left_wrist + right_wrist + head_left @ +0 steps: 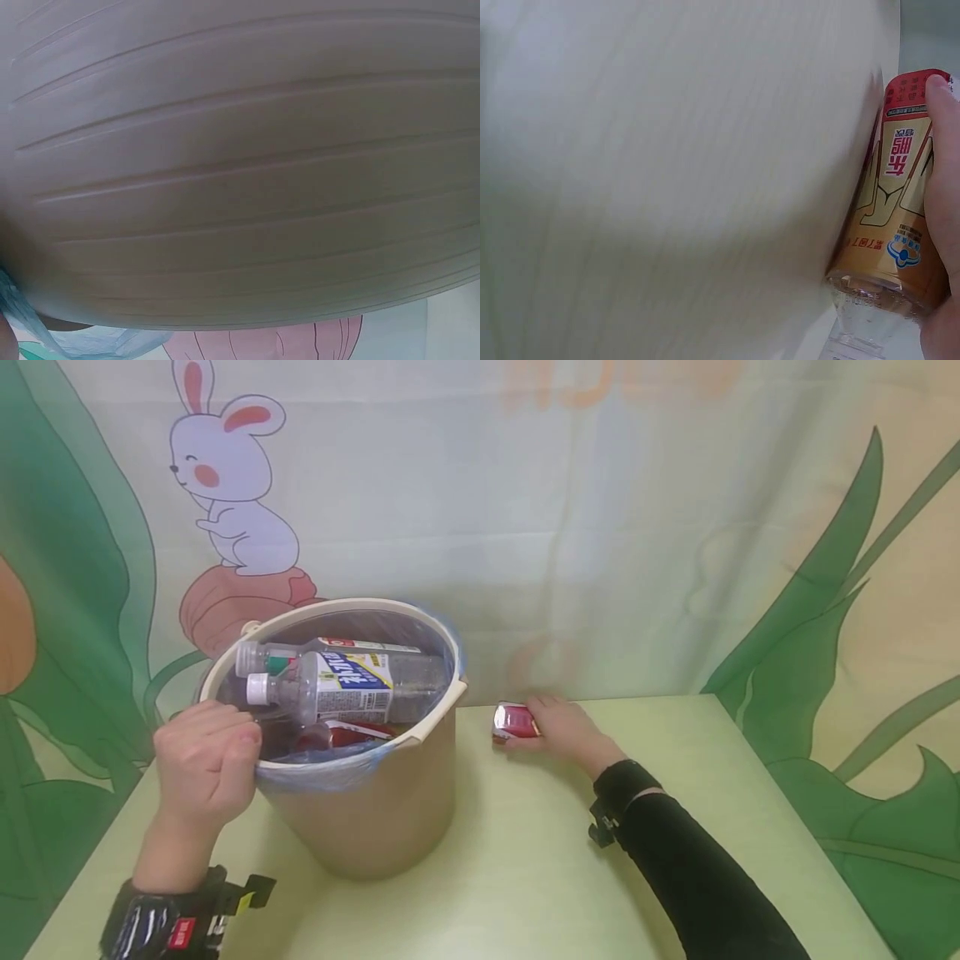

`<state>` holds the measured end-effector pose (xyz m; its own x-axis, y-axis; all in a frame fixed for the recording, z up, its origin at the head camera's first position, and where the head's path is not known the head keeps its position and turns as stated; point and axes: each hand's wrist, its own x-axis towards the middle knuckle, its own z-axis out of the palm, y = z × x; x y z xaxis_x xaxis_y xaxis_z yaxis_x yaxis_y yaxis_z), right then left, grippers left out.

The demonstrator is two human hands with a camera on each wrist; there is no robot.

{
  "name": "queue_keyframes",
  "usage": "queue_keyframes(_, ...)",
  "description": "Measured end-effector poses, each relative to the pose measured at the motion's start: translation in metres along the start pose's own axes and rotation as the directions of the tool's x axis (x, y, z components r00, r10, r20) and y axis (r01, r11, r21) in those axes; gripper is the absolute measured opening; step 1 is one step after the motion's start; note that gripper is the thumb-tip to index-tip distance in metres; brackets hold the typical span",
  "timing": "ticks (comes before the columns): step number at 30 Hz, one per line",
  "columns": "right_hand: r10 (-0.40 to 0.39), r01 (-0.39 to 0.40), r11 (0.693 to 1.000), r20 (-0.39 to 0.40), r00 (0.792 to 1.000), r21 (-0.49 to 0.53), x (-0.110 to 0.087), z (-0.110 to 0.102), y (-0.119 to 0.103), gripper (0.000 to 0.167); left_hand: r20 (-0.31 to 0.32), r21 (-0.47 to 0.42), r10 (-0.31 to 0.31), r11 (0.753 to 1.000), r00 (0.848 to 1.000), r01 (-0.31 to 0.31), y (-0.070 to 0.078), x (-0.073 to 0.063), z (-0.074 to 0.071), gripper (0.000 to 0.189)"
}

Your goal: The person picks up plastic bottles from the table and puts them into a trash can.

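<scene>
My left hand (206, 768) grips the near-left rim of a beige trash bin (375, 835). In the left wrist view, the ribbed bin wall (240, 165) fills most of the picture. Clear plastic bottles lie inside the bin, among them a white-capped bottle (356, 689) with a blue and yellow label. At the back of the table, my right hand (562, 727) holds a plastic bottle (516, 721). The right wrist view shows this bottle (896, 195) with its red and gold label and clear end; the thumb (943, 142) lies along its side.
A blue plastic liner (337, 777) folds over the bin's rim. The pale table (510, 877) ends against a cloth backdrop (600, 527) printed with a rabbit and green leaves. The bin stands left of the bottle on the table.
</scene>
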<state>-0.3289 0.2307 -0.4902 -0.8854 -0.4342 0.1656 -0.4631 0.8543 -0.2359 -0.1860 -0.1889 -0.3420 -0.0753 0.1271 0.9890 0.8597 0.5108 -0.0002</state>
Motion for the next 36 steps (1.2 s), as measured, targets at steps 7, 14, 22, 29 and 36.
queue_keyframes(7, 0.092, -0.093, 0.995, 0.031, 0.995, 0.029, -0.019, 0.000, 0.004, 0.087, -0.016, -0.051, 0.013, 0.999, 1.000, -0.014, -0.001, 0.001, 0.001, 0.053)
queue_keyframes(14, 0.148, -0.149, 0.989, 0.055, 0.987, 0.016, -0.024, 0.000, -0.004, 0.084, 0.010, -0.033, 0.026, 0.999, 1.000, -0.026, -0.006, 0.000, -0.003, 0.049)
queue_keyframes(22, 0.192, -0.199, 0.978, 0.109, 0.975, 0.057, -0.031, -0.008, -0.006, 0.084, 0.045, -0.038, 0.040, 0.999, 0.998, -0.039, -0.010, -0.001, -0.005, 0.046)
queue_keyframes(29, 0.252, -0.270, 0.959, 0.164, 0.954, 0.092, -0.032, -0.014, 0.008, 0.089, 0.073, -0.029, 0.057, 0.998, 0.996, -0.055, -0.011, -0.003, -0.005, 0.043)
queue_keyframes(36, 0.227, -0.258, 0.924, 0.136, 0.964, 0.282, -0.016, -0.044, 0.004, 0.096, 0.080, -0.001, 0.073, 0.997, 0.994, -0.073, -0.015, -0.005, -0.011, 0.047)
